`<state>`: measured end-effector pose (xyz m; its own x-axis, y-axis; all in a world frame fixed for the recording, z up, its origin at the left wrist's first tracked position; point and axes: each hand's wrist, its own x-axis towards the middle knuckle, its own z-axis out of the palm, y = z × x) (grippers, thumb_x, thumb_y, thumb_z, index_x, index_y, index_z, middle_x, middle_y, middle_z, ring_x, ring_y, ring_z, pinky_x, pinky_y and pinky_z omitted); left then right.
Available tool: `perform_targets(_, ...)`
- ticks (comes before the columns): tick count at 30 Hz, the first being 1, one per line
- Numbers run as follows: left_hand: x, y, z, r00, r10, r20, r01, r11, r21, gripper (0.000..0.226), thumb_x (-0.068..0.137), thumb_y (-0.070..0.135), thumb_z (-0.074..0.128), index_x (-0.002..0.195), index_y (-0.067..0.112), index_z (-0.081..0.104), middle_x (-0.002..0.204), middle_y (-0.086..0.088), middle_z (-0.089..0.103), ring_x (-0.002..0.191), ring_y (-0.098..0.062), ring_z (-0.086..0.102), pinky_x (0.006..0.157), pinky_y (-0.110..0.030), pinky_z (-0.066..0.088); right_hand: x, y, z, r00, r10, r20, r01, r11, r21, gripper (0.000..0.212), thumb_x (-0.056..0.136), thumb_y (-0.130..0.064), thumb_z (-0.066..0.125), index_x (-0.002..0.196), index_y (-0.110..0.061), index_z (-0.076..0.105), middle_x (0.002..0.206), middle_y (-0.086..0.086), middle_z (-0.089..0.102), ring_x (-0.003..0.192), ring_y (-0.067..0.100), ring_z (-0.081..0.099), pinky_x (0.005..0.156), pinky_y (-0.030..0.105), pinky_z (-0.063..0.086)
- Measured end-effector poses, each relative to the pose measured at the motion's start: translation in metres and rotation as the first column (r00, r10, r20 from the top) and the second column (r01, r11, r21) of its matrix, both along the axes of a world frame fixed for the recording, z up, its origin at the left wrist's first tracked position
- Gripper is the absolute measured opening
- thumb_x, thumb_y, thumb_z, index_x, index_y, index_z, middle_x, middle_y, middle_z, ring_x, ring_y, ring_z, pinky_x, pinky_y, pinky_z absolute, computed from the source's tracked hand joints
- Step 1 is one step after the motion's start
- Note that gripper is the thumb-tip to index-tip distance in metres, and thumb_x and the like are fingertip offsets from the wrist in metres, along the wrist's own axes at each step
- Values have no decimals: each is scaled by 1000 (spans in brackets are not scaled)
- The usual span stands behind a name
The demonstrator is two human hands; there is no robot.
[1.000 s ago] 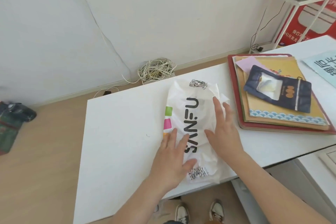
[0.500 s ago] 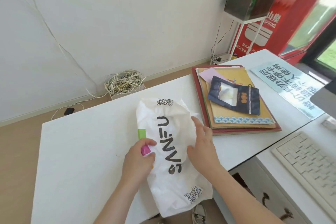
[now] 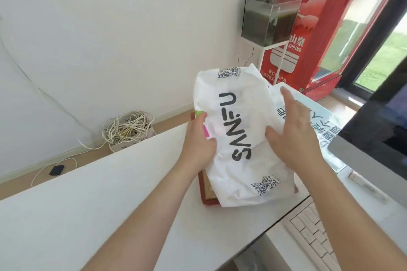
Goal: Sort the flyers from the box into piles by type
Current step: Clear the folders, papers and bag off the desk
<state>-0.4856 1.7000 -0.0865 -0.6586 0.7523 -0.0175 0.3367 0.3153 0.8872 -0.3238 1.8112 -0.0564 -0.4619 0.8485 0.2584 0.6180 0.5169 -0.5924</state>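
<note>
– Holding what, where?
– White bag [image 3: 240, 167], 1 o'clock, over red tray [image 3: 209, 201]. My left hand [image 3: 198, 145] grips its edge; right hand [image 3: 293, 136] spread flat against it. Not yet piled; box unseen.

Crinkled matt white paper bag [image 3: 240, 134], black print; smooth matt white table [image 3: 110, 193]; glossy red tray [image 3: 208, 199]; clear plastic tank [image 3: 269, 20].

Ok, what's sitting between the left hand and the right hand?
The crumpled white bag with black lettering: the left hand grips its left edge, the right hand rests on its right side. Head view.
</note>
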Motion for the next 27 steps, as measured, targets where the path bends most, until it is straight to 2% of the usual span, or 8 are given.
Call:
perform_targets(3,1,41,-33,971,-81,-226,9,953,-302,55,87,11,51,140,14,34,146,-8,27,131,-26,31,102,-32,30,-7,39,-42,946,-14,324,46,995,-92,83,88,-41,56,148,-43,-2,156,15,11,123,38,46,92,47,44)
perform_targets(5,0,45,-45,902,-126,-413,-115,851,-512,50,90,26,49,137,20,34,152,-6,17,133,-29,21,101,-43,29,-12,50,-70,846,2,533,81,988,-131,84,87,-60,48,148,-42,-6,158,16,5,136,42,28,101,54,36)
perform_targets(9,14,43,-50,725,-258,-639,-55,903,-427,56,92,55,29,145,38,23,159,1,1,144,-23,-2,113,-48,8,-12,53,-95,850,21,526,-17,1000,-12,73,92,-64,29,150,-36,-6,160,11,-3,146,32,-10,112,54,14)
perform_targets(12,27,49,-60,666,-476,-575,98,820,-564,80,77,78,29,146,45,6,158,1,-16,143,-25,-21,113,-54,-8,-18,52,-108,828,219,516,-261,965,10,61,99,-46,24,151,-34,-6,161,6,-5,148,24,-8,117,47,10)
perform_targets(17,13,52,-85,773,-528,-351,128,672,-730,119,60,86,51,143,43,-23,150,1,-38,135,-23,-39,110,-58,-17,-28,63,-106,725,293,623,-322,944,-68,73,83,-59,2,149,-32,-15,158,16,8,143,30,21,102,41,37)
perform_targets(19,11,57,-82,770,-561,-304,145,618,-772,124,58,83,57,142,44,-25,149,0,-39,134,-25,-39,109,-59,-17,-47,76,-92,731,231,642,-300,954,-2,69,92,-61,20,148,-37,-12,158,16,7,140,34,24,101,47,34)
perform_targets(22,13,67,-77,764,-589,-262,145,554,-820,129,57,81,62,141,42,-28,148,-5,-40,133,-31,-39,107,-63,-17,-91,99,-82,768,266,583,-415,900,135,61,95,-58,26,148,-43,0,160,6,2,146,29,5,110,53,21)
perform_targets(27,14,61,-75,763,-568,-309,146,617,-773,125,59,81,60,141,43,-27,145,1,-43,131,-26,-44,109,-57,-20,-137,129,-117,644,459,612,-548,835,-49,55,95,-61,21,147,-47,8,161,-6,-1,147,19,-6,114,55,2)
